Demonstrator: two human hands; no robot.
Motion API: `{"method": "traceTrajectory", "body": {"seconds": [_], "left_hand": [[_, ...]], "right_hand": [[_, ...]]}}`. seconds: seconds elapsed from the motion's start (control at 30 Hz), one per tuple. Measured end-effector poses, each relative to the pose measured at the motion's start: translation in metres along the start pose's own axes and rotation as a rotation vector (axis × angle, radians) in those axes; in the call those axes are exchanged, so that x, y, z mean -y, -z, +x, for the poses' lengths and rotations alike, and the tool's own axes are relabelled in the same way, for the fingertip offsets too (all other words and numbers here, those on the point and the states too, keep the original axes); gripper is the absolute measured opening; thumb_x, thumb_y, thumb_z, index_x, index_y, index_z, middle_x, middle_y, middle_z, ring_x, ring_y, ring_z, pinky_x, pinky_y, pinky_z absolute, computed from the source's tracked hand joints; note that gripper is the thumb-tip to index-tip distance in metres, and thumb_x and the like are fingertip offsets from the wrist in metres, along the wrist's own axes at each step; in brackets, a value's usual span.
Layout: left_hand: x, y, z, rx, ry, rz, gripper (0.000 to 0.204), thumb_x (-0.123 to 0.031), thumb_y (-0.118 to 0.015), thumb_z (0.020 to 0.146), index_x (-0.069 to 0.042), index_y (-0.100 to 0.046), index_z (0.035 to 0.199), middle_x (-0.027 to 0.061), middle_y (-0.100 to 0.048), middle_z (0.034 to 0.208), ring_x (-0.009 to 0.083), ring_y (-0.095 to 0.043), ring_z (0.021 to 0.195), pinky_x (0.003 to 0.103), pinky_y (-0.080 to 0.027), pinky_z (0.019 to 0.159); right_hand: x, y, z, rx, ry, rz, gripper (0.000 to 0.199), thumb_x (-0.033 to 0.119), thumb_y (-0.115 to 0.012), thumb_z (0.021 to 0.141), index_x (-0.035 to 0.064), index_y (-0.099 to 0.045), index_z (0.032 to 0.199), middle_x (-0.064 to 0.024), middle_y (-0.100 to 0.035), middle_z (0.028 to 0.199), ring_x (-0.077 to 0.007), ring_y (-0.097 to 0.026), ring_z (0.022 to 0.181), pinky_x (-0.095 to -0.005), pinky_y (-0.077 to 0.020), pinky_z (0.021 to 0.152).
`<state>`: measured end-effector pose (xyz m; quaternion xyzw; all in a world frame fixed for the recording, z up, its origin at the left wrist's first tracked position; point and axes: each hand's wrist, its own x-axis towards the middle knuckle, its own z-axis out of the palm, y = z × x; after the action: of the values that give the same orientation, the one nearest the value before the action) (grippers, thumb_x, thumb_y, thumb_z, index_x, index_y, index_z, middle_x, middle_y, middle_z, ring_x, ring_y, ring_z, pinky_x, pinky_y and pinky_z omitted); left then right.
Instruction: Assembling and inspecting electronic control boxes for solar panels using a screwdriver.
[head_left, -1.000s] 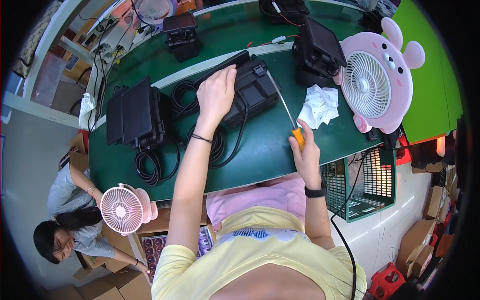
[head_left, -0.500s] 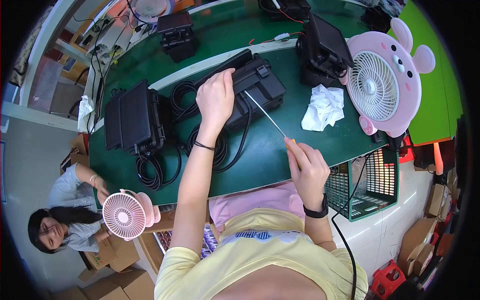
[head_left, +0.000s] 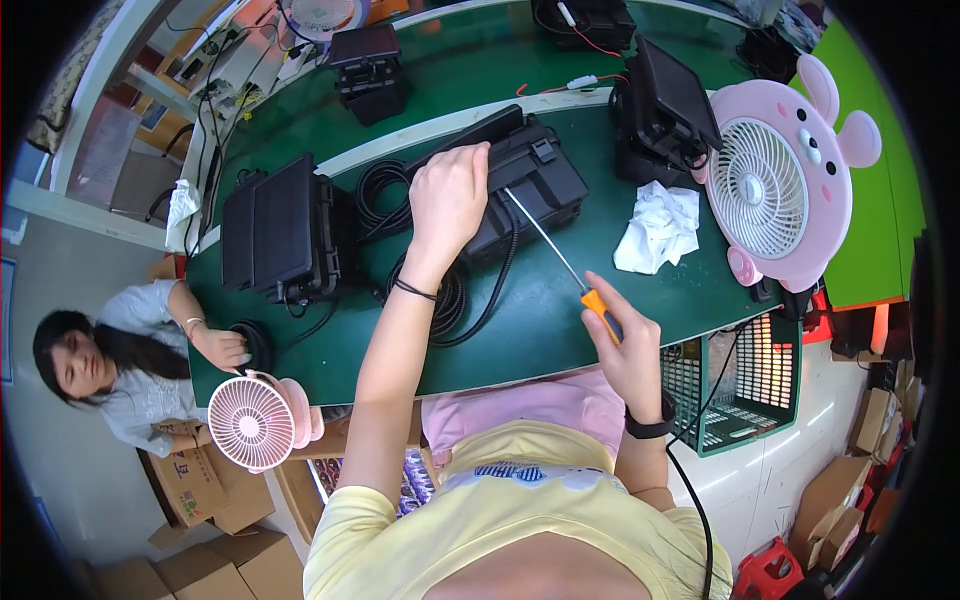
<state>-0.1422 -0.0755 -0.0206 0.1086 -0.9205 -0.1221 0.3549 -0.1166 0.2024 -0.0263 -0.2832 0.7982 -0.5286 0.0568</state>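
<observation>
A person in a yellow T-shirt sits at a green-topped table, seen from above. Below the table's near edge, at the right, is a green plastic crate with mesh walls.

Just over that edge, the right hand pinches the orange-and-dark handle of a screwdriver between thumb and fingers. The long metal shaft slants up and to the left, its tip at the near side of a black hard case, close to a ribbed cable; whether the tip touches cannot be told. The left hand lies over the left part of this case, fingers curled under; what they grip is hidden.

A pink clip fan is by the table's left corner. Beyond it, a co-worker in a pale top reaches one hand to the tabletop.

Coiled black cable lies below the left forearm's far end. To the left stands a second black case with a flat dark panel; to the right lies crumpled white paper. Further right is a pink animal-faced fan, beside another black panelled unit. Past a pale dividing strip sits a smaller black unit.
</observation>
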Motion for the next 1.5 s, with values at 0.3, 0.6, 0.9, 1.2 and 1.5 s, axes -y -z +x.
{"method": "traceTrajectory", "body": {"seconds": [0.3, 0.6, 0.9, 1.2, 1.5], "left_hand": [[0.142, -0.016, 0.096, -0.319, 0.657, -0.554, 0.041, -0.027, -0.069, 0.091, -0.005, -0.061, 0.125, 0.0146, -0.061, 0.115, 0.0250, -0.058, 0.105, 0.035, -0.047, 0.092], [0.190, -0.059, 0.114, -0.166, 0.800, -0.255, 0.035, -0.046, -0.075, 0.084, -0.017, -0.075, 0.103, 0.0266, -0.048, 0.132, 0.0364, -0.046, 0.120, 0.039, -0.041, 0.102], [0.122, -0.041, 0.081, -0.147, 0.775, -1.349, 0.023, -0.023, -0.067, 0.096, -0.012, -0.053, 0.081, 0.0012, -0.053, 0.090, 0.0210, -0.054, 0.094, 0.051, -0.047, 0.099], [0.088, -0.003, 0.070, 0.283, 0.679, -1.253, 0.037, -0.041, -0.063, 0.099, -0.005, -0.058, 0.101, 0.0087, -0.058, 0.111, 0.0326, -0.064, 0.106, 0.049, -0.050, 0.102], [0.079, 0.002, 0.044, 0.022, 0.270, -0.288, 0.045, -0.041, -0.067, 0.095, -0.005, -0.052, 0.116, 0.0161, -0.054, 0.122, 0.0293, -0.064, 0.097, 0.038, -0.051, 0.088]], "right_hand": [[-0.048, 0.011, -0.011, -0.234, -0.090, 0.283, 0.032, 0.004, -0.060, 0.097, -0.0007, -0.061, 0.129, -0.0081, -0.071, 0.098, -0.0091, -0.062, 0.075, -0.0228, -0.0496, 0.068], [-0.098, -0.023, -0.012, -0.495, 0.186, -0.025, 0.031, 0.004, -0.058, 0.098, -0.0016, -0.058, 0.128, -0.0074, -0.070, 0.091, -0.0065, -0.055, 0.063, -0.0198, -0.0443, 0.058], [-0.093, -0.021, -0.004, -0.484, 0.265, -0.005, 0.030, 0.003, -0.058, 0.097, -0.0024, -0.059, 0.127, -0.0087, -0.071, 0.093, -0.0091, -0.058, 0.065, -0.0211, -0.0465, 0.060], [-0.094, -0.022, -0.010, -0.449, 0.156, 0.027, 0.032, 0.003, -0.059, 0.097, -0.0007, -0.058, 0.129, -0.0075, -0.070, 0.092, -0.0056, -0.054, 0.063, -0.0190, -0.0427, 0.057], [-0.083, -0.019, -0.011, -0.386, 0.106, 0.151, 0.025, -0.001, -0.066, 0.091, -0.0030, -0.066, 0.116, -0.0156, -0.072, 0.106, -0.0225, -0.073, 0.085, -0.0306, -0.0565, 0.078]]}}
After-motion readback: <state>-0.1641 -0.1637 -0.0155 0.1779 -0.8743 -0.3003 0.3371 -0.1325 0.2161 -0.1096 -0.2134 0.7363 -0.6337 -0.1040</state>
